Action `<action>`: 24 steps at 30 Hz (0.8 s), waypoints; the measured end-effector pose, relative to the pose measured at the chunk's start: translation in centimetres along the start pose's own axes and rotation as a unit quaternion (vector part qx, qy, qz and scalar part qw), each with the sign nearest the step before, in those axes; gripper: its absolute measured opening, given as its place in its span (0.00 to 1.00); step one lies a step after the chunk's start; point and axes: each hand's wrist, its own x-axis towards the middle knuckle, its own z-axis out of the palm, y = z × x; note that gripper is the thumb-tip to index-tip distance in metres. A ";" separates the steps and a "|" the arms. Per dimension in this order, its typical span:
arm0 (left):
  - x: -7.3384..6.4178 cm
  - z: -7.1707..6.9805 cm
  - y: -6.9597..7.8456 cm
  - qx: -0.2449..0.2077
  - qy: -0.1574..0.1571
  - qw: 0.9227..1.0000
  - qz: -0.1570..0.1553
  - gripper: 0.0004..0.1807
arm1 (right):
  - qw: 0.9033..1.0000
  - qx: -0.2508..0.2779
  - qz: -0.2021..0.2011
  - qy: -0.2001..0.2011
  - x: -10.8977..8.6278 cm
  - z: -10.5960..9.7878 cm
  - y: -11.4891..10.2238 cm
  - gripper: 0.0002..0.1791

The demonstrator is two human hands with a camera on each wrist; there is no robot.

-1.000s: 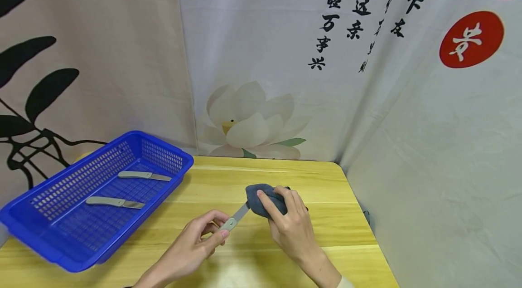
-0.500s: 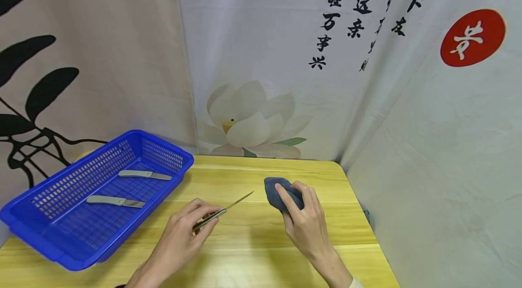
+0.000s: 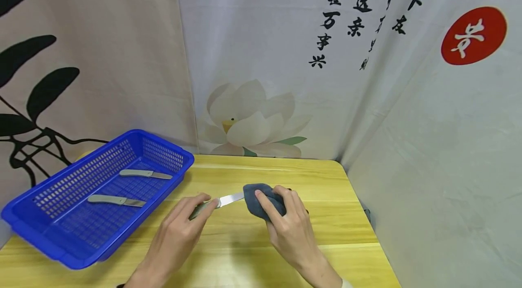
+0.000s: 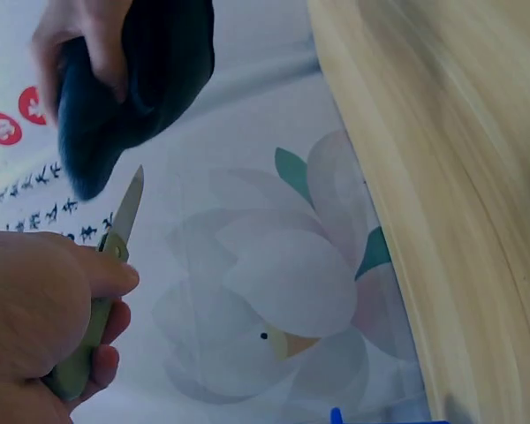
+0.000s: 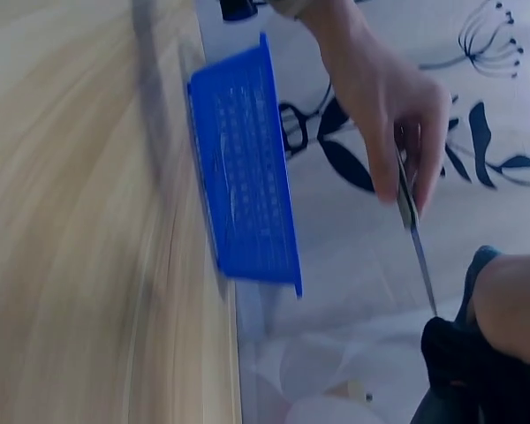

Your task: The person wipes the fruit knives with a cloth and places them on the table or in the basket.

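Note:
Above the table, my left hand grips a small folding knife by its pale green handle, thumb and fingers wrapped along it. Its blade is bare and points right, the tip right at the edge of a dark blue-grey cloth. That cloth is bunched in my right hand, whose thumb and fingers pinch it. In the right wrist view the knife's tip meets the cloth's edge. Two similar knives with pale handles, an upper knife and a lower knife, lie opened in the blue basket.
The basket, with mesh sides, stands on the left of the light wooden table. Fabric curtains printed with a lotus, leaves and writing hang behind the table and along its right side.
A second ago the cloth was at the blade, half a second ago it was apart to the right; now it is back at the tip. The knife has turned, showing its blade flat.

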 end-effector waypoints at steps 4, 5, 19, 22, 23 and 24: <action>-0.1 0.2 0.4 0.015 -0.008 1.000 0.016 0.28 | 0.999 -0.025 -0.015 -0.031 0.5 0.3 -1.6 0.44; -0.1 0.3 0.5 0.015 -0.009 1.000 0.019 0.29 | 0.998 -0.032 -0.018 -0.041 0.7 0.4 -2.0 0.43; -0.6 1.0 1.1 0.015 -0.004 1.000 0.024 0.29 | 0.989 -0.116 -0.032 -0.082 1.1 1.0 -3.8 0.41; -0.5 1.1 1.1 0.017 0.006 1.000 0.025 0.28 | 0.989 -0.119 -0.021 -0.087 1.2 0.7 -3.4 0.40; -0.5 1.1 1.2 0.017 0.011 0.999 0.026 0.27 | 0.989 -0.119 -0.017 -0.089 1.2 0.6 -3.2 0.40; -0.4 1.1 1.2 0.017 0.015 0.999 0.025 0.27 | 0.989 -0.118 -0.013 -0.090 1.2 0.6 -3.0 0.40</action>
